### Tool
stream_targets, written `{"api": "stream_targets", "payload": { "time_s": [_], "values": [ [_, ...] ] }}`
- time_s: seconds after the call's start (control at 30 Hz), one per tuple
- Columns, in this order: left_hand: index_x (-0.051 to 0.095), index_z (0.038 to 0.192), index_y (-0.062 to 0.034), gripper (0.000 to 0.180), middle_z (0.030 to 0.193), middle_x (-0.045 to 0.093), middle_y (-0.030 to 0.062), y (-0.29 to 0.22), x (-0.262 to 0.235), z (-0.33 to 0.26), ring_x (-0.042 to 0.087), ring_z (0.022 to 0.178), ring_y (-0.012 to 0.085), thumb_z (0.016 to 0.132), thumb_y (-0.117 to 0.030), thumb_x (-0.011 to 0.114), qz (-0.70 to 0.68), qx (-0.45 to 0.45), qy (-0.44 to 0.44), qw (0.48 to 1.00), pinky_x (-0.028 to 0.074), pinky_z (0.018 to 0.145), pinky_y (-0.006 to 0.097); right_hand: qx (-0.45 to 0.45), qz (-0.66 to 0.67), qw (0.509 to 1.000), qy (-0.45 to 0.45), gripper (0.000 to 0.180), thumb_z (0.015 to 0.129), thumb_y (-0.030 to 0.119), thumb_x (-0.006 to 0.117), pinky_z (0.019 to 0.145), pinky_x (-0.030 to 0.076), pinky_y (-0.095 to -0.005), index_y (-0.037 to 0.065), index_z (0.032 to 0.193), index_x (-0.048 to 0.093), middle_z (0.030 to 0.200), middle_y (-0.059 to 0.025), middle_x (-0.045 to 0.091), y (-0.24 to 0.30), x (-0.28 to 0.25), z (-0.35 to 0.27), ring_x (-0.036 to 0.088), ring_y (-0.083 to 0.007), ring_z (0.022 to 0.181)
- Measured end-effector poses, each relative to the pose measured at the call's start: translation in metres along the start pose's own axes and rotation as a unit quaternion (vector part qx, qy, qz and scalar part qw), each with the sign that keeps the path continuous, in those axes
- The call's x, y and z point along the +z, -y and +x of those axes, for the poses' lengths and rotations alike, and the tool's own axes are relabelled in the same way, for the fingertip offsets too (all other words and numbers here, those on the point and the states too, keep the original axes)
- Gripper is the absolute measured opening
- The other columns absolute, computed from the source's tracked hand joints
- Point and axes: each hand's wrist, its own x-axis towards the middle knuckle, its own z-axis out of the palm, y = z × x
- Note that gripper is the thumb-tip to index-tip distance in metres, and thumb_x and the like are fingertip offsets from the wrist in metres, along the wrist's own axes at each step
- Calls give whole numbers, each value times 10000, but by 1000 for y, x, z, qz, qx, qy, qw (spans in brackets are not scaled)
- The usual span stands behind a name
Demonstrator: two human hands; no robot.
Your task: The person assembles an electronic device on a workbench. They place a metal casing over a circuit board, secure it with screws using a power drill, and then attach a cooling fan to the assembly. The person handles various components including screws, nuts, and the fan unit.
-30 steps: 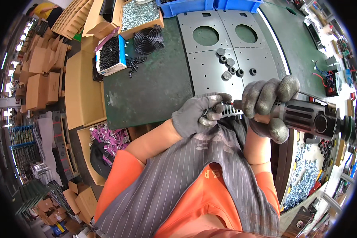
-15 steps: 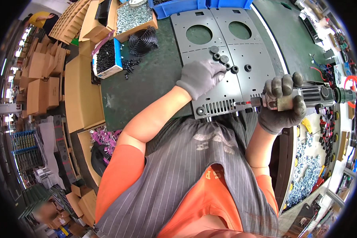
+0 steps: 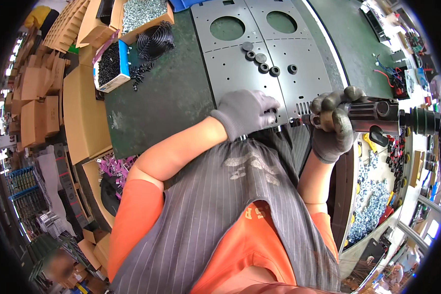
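My left hand (image 3: 247,113) gloved, fingers pressed down on the grey metal panel (image 3: 250,73), right hand (image 3: 334,125) wrapped tight round the black power screwdriver (image 3: 377,116), tip beside my left fingers, black grommets (image 3: 262,61) beyond on the green counter (image 3: 166,98)

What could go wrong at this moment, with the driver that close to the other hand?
1. The left hand presses on the grey metal panel close beside the tip of the power screwdriver held in the right hand; a slip might jab the gloved fingers.
2. The work is at the panel's near edge, against the person's body, so the panel could shift.
3. The small black round parts lie loose on the panel and could roll off.
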Motion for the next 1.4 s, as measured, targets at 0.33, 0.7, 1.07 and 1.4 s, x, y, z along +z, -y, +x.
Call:
{"api": "stream_targets", "payload": {
  "time_s": [0.33,0.7,1.07,1.4],
  "values": [
    [679,1061,-178,330,921,658,72,-22,9,0,644,882,274,860,-429,604,14,-25,-2,1000,510,754,404,90,-72,993,17,494,719,19,683,666,500,-385,65,1153,451,827,-117,591,-21,12,-8,569,-209,690],
    [599,1093,-98,397,955,636,128,-19,4,5,640,881,329,852,-413,618,-109,-76,-24,991,502,782,422,132,-97,986,16,449,718,34,685,620,493,-362,96,1108,472,926,-80,538,-43,-25,-14,537,-203,704],
    [647,1085,-101,228,818,620,10,25,-3,6,472,561,35,969,-185,469,-640,-168,-109,742,407,445,184,119,13,969,216,473,770,105,729,490,392,-258,75,1112,405,567,39,409,-47,-12,19,388,-92,445],
    [663,1070,-45,223,790,649,57,18,-22,-12,459,481,30,908,-196,643,-730,-118,-91,667,370,398,173,21,51,984,167,492,752,109,724,490,424,-257,46,1154,448,708,-32,486,-12,7,18,436,-117,485]
  ]
}}
